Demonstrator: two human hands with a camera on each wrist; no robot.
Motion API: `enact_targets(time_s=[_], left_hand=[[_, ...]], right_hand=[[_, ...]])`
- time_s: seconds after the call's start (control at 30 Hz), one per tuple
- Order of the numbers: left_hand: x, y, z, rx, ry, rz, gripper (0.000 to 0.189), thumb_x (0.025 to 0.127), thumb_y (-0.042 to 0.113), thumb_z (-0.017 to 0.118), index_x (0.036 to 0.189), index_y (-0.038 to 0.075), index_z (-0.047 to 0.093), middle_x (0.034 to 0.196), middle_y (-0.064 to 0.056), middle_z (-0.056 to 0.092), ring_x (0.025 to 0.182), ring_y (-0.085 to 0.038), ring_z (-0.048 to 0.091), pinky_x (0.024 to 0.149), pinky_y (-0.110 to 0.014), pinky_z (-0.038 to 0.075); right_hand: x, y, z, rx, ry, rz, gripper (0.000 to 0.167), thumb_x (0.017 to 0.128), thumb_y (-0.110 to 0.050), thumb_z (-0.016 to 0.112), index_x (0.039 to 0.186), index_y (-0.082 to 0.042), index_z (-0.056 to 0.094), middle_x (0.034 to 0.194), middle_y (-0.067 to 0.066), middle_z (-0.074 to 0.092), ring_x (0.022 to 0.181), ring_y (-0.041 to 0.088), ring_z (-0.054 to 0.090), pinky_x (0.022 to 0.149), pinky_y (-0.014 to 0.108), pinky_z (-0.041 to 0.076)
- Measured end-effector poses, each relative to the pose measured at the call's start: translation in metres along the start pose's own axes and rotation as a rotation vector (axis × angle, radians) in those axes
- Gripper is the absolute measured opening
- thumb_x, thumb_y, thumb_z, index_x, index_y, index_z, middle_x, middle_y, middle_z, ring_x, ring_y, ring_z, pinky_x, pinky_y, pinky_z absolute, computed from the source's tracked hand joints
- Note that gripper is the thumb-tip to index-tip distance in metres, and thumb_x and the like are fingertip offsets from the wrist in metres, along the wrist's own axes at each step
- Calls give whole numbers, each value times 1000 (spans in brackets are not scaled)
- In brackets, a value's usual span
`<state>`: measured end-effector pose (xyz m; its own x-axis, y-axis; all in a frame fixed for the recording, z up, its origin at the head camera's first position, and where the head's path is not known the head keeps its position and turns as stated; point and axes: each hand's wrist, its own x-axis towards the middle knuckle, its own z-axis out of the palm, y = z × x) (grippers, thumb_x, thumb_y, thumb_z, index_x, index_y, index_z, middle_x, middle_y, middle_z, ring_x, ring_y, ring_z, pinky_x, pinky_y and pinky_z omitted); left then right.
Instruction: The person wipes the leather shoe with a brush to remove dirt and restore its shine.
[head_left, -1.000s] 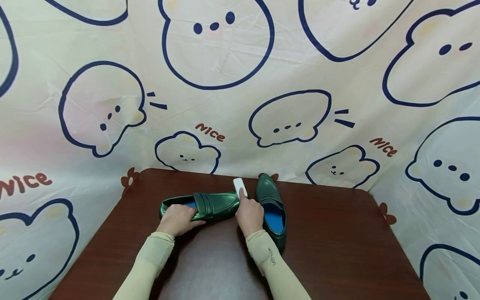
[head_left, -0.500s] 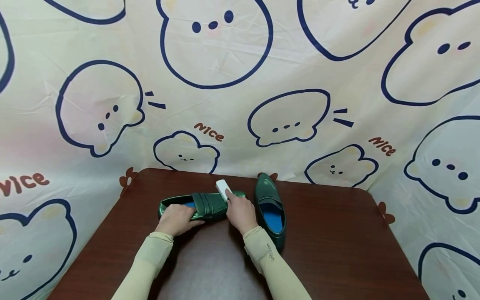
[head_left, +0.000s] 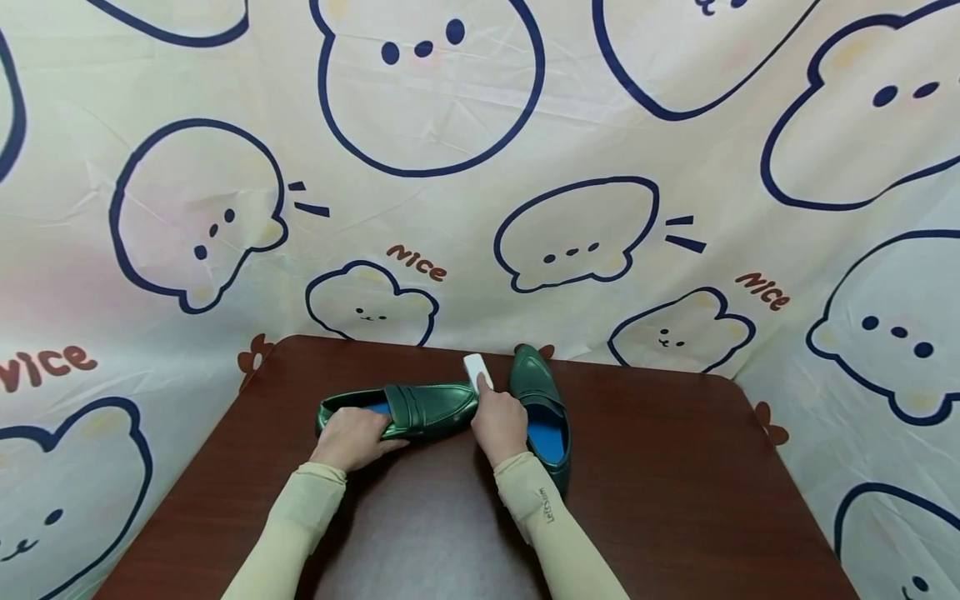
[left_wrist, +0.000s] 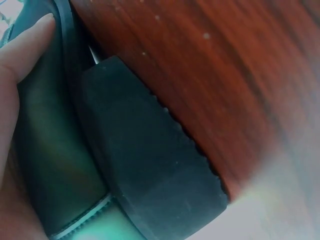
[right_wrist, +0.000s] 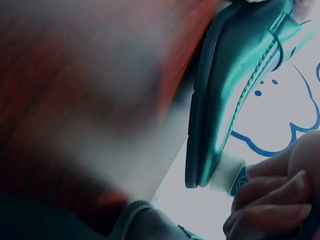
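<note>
A shiny green loafer (head_left: 429,412) with a blue insole lies crosswise on the table, toe to the right. My left hand (head_left: 351,439) grips it by the heel end, fingers inside the opening and thumb outside, against the side in the left wrist view, above the dark heel (left_wrist: 145,145). In my right hand (head_left: 500,425) is a small white oblong block (head_left: 477,371), the index finger along its top. It meets the loafer's toe tip; the right wrist view shows its pale end (right_wrist: 226,172) and a blue marked side. Its kind is unclear.
A second green loafer (head_left: 537,382) stands just right of my right hand, toe towards the back edge. Brown wooden table (head_left: 675,483) surface extends on both sides. A white curtain (head_left: 465,208) with bear drawings hangs right behind the table.
My right hand moved the white block left over the loafer's upper half a second ago, then back right to the toe tip. The left hand and both loafers stay practically in place.
</note>
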<state>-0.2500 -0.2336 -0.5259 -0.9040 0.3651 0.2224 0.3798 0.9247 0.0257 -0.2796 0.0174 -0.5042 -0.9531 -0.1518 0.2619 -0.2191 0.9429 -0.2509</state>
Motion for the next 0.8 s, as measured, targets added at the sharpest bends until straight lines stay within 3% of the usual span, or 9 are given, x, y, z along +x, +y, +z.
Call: enact_targets(time_s=[0.17, 0.47, 0.6, 0.8], left_hand=[[1, -1, 1, 2, -16, -4, 57, 89, 58, 73, 59, 23, 40, 50, 8, 35, 45, -10, 38, 47, -31, 35], [1, -2, 1, 9, -15, -8, 58, 89, 59, 73, 57, 23, 41, 49, 7, 35, 44, -10, 38, 47, -31, 35], [2, -1, 1, 1, -20, -7, 58, 89, 59, 73, 58, 23, 41, 49, 7, 36, 44, -10, 39, 47, -32, 36], [1, 0, 1, 3, -20, -15, 58, 89, 59, 73, 58, 23, 40, 50, 7, 33, 44, -11, 37, 46, -31, 32]], right_hand=[[2, 3, -2, -8, 17, 34, 57, 93, -4, 67, 148, -15, 57, 47, 2, 39, 40, 17, 35, 42, 29, 26], [-1, -3, 0, 150, -52, -98, 43, 105, -20, 61, 148, -20, 59, 51, 2, 46, 41, 17, 39, 43, 31, 31], [-2, -4, 2, 134, -68, -99, 43, 105, -20, 61, 148, -21, 59, 53, 3, 50, 42, 17, 40, 43, 32, 32], [-3, -1, 1, 74, -28, -69, 45, 102, -14, 62, 147, -19, 60, 52, 5, 50, 40, 17, 35, 41, 30, 28]])
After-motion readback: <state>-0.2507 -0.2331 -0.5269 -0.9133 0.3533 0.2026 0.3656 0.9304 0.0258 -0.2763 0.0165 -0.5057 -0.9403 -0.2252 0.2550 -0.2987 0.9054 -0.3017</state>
